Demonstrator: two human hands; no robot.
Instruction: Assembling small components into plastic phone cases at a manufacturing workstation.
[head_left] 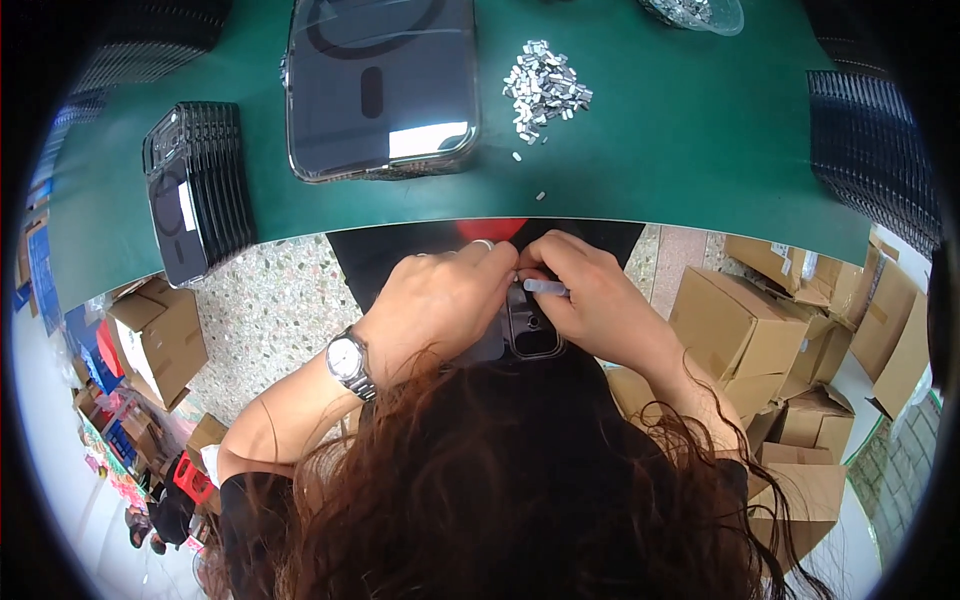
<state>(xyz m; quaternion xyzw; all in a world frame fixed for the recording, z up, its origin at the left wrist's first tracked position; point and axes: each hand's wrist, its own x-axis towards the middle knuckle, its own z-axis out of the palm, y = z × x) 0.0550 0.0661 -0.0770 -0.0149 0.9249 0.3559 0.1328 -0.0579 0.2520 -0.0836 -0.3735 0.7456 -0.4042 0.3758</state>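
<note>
A dark-framed phone case [533, 338] with a camera cutout lies over my lap, below the table's near edge. My left hand [440, 295] is closed at its left side, with thumb and fingers pinched along it. My right hand [600, 300] grips a short, translucent whitish pen-like tool [546, 287] that points towards the left fingertips. Both sets of fingertips meet near the upper end of the case. Any small part between them is too hidden to make out.
On the green table [650, 150] are a tall phone case stack [385, 110], a smaller tilted stack [195, 190] and a pile of small silvery pieces [545, 90]. A clear bowl [700, 14] sits farther back. More stacked cases [870, 140] line the right. Cardboard boxes [745, 320] stand on the floor.
</note>
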